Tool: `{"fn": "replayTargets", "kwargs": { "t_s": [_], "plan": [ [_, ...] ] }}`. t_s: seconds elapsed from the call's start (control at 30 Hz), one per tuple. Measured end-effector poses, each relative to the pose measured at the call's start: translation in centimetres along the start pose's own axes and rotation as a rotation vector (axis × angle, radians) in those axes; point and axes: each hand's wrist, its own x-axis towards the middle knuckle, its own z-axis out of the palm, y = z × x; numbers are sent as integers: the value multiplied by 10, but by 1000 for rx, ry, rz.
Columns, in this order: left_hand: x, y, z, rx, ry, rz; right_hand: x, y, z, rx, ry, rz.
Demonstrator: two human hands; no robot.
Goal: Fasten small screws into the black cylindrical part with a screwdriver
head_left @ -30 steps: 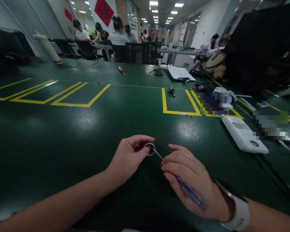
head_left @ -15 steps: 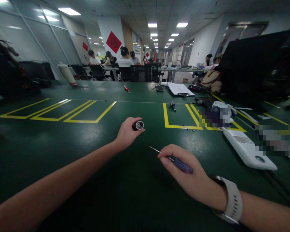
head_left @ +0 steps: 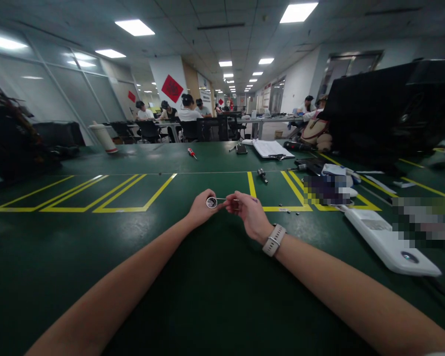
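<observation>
Glossy green tabletop, hollow cylinder, slim screwdriver

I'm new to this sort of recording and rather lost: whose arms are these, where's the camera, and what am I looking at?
There is no machine here: these are a person's two bare hands. The view comes from a camera worn on that person's head, looking forward and down over a green table.

The left hand holds a small tube, its round open end facing the camera. The right hand holds a thin screwdriver whose shaft reaches the tube's rim; whether the tip is inside is hard to tell.

Farther back lie a red screwdriver and a clipboard with papers. A metal part sits within yellow tape, and a white device lies at the right.
</observation>
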Motion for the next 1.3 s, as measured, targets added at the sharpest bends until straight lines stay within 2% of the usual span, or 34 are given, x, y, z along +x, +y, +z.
{"fn": "replayTargets", "kwargs": {
  "t_s": [0.1,0.2,0.37,0.47,0.67,0.77,0.87,1.1,1.2,1.3],
  "plan": [
    [-2,-1,0,-117,-96,-5,0,9,-4,-39,-27,-8],
    [-4,1,0,-129,-157,6,-5,13,-6,-154,-50,-56],
    [-5,4,0,8,-163,47,-13,11,-5,-524,-109,-225],
    [-5,3,0,80,-173,78,-16,10,-3,-743,-99,-321],
    [-6,6,0,149,-184,126,-20,8,2,-1090,-170,-531],
    [-6,10,-2,158,-194,135,-22,7,4,-1194,-202,-563],
    [-7,12,-2,157,-187,130,-19,6,3,-1032,-149,-449],
    [-7,6,0,71,-151,104,-6,15,-8,-226,-28,-74],
    [-6,5,0,43,-142,87,-6,16,-8,-132,-2,2],
    [-6,6,0,56,-138,66,-11,13,-7,-267,-38,-106]
  ]
}}
